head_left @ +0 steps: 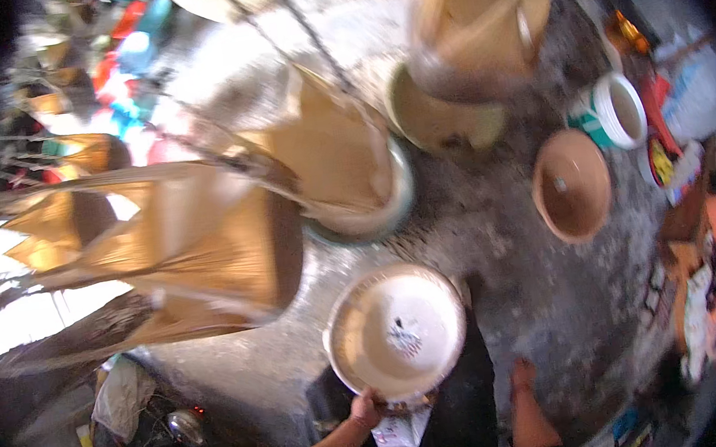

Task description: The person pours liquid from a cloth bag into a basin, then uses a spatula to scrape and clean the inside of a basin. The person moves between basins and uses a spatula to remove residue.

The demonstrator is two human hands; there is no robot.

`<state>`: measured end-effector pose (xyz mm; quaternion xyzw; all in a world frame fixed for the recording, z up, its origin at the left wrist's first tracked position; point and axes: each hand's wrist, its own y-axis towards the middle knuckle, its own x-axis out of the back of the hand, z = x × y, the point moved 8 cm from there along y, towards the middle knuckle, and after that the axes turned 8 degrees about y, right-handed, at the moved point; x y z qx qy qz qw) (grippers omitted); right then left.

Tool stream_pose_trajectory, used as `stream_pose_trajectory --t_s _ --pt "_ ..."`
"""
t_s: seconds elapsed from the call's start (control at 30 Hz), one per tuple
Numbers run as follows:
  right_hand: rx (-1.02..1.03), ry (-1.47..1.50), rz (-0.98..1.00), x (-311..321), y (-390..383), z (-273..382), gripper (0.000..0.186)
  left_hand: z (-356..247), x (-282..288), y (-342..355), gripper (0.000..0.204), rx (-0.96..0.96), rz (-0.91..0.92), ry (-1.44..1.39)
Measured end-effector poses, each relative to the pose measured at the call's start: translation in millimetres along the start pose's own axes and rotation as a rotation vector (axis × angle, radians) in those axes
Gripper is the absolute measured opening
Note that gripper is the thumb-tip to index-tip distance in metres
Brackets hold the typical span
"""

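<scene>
My left hand (367,407) is closed on the near rim of a wide, round cream basin (364,348). The basin has a dark printed pattern on its bottom and sits in front of my dark-clothed legs. Off to its right, apart from it, my right hand (522,373) hangs low over the floor. Its fingers are too small and blurred to read, and no object shows in it. Left of and beyond the basin hangs a large tan cloth sling (226,240), drawn up into points by cords.
A second tan sling (331,151) hangs over a teal-rimmed basin (366,238). Another hanging sling (478,39) is above a yellowish basin (444,119). On the right stand a pinkish-brown basin (575,210) and a white-and-green bucket (621,111). Clutter lines both sides.
</scene>
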<state>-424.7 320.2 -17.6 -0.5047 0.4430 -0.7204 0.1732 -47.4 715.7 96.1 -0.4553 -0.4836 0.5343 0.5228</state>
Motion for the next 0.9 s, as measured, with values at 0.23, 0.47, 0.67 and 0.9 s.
stream_pose_trajectory --t_s 0.23,0.47,0.67,0.9 --pt "0.043 -0.494 0.049 156.6 2.0 172.1 0.05 -76.2 -119.0 -143.3 0.018 -0.382 -0.241 0.218" --pt "0.562 -0.298 0.213 124.3 58.8 571.6 0.022 -35.3 -217.4 -224.2 0.032 -0.307 -0.419 -0.235" --pt "0.712 -0.187 0.892 12.4 82.4 741.2 0.021 -6.6 -339.5 -227.7 0.051 -0.462 -0.468 -0.776" --pt "0.688 -0.485 1.404 -15.5 33.9 957.5 0.022 -90.1 -569.4 -170.5 0.053 -0.85 -0.43 -1.278"
